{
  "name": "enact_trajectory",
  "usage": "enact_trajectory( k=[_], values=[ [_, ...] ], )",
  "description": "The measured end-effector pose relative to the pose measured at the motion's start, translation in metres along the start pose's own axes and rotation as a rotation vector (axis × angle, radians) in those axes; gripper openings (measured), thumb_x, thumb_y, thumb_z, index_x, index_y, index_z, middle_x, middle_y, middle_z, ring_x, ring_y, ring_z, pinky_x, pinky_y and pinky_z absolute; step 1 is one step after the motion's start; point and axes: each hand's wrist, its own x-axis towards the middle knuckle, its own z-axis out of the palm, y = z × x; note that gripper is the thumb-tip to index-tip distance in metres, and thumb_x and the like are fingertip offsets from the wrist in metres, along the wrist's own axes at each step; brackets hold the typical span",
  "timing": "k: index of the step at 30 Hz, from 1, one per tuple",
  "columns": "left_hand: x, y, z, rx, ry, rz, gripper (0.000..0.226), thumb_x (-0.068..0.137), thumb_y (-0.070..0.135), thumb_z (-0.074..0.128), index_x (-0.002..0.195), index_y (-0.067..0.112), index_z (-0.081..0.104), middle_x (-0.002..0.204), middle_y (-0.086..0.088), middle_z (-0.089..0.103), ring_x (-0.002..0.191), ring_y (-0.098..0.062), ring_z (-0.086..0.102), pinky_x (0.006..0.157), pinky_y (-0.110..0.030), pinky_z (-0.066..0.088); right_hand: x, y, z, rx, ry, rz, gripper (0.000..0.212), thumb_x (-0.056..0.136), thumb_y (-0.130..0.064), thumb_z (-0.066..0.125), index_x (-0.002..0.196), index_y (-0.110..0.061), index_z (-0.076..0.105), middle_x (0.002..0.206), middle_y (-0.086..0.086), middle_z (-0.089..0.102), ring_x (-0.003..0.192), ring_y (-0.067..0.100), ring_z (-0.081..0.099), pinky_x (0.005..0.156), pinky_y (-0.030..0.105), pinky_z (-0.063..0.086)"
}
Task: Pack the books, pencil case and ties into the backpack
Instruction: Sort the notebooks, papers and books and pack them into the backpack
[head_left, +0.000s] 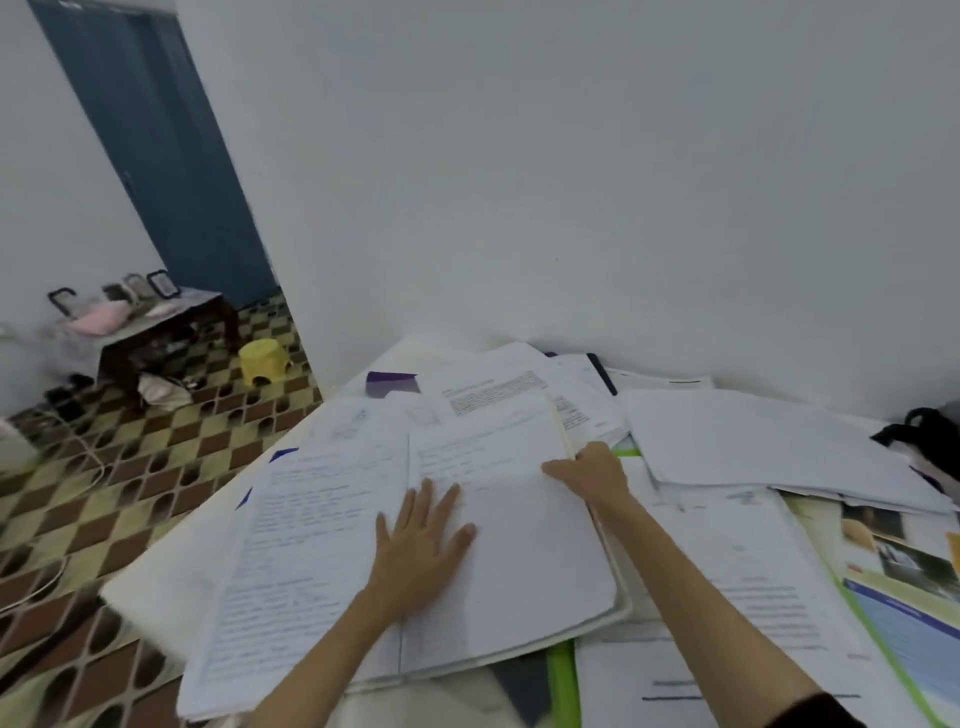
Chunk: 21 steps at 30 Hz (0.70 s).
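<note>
An open notebook (415, 545) lies in the middle of a white surface (156, 582) heaped with papers, and everything else is placed from it. Far to its left, on the checkered floor (130, 467), stands a low dark table (161, 322) with small picture frames on it; a yellow stool (264, 362) sits on the floor between that table and the notebook. Behind them is a blue door (156, 145).

The left hand (421, 540) lies flat on the notebook near its middle fold, fingers straight and spread, pressing the page. The right hand (589, 470) is at the notebook's right edge, its fingers curled over the edge of the right-hand page block and gripping it, with the upper part of that edge slightly lifted.

Behind the notebook are loose printed sheets (498, 395) and a purple-covered item (392, 383). To the notebook's right lies a stack of blank white sheets (753, 441), and nearer the person a printed document (753, 587) with a green-edged brochure (904, 629) beside it. Far right of the notebook, at the frame edge, a black strap of what may be the backpack (924, 431) shows; books other than the notebook, pencil case and ties cannot be made out.
</note>
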Motion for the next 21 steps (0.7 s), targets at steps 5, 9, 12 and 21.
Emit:
enact_trajectory(
  k=[5,9,12,21],
  values=[
    [0.004,-0.008,-0.002,-0.056,-0.021,0.028,0.065,0.093,0.062,0.018,0.149,0.038,-0.005,0.158,0.002,-0.015,0.145,-0.018,-0.015,0.113,-0.049,-0.013,-0.015,-0.034,0.009,0.145,-0.204,-0.050,0.021,0.086,-0.001,0.063,0.106,0.002,0.061,0.113,0.026,0.063,0.094,0.035,0.065,0.080,0.040,0.054],
    [0.014,-0.011,-0.022,-0.345,0.036,0.079,0.072,0.084,0.076,0.019,0.147,0.040,0.013,0.160,0.004,0.000,0.146,-0.022,-0.004,0.113,-0.053,-0.008,-0.028,-0.064,-0.007,0.088,-0.189,-0.225,0.016,0.089,0.003,0.056,0.092,-0.012,0.061,0.097,0.011,0.067,0.075,0.018,0.064,0.062,0.024,0.053],
    [0.030,-0.022,-0.052,-0.458,0.284,0.073,0.070,0.084,0.073,0.029,0.145,0.039,0.020,0.159,0.006,0.002,0.146,-0.023,-0.002,0.112,-0.057,-0.004,-0.042,-0.085,-0.042,0.178,-0.153,-0.340,0.020,0.089,0.001,0.057,0.091,-0.018,0.065,0.086,0.000,0.069,0.071,0.012,0.066,0.058,0.020,0.054],
    [0.091,-0.036,-0.132,-1.243,0.383,-0.110,0.092,0.084,0.053,0.060,0.150,0.025,0.003,0.142,-0.008,0.043,0.128,-0.027,0.044,0.106,-0.048,0.031,-0.060,-0.089,-0.137,0.473,0.098,-0.512,0.015,0.088,-0.006,0.060,0.096,-0.017,0.065,0.082,-0.010,0.074,0.075,0.008,0.071,0.060,0.020,0.055]
  ],
)
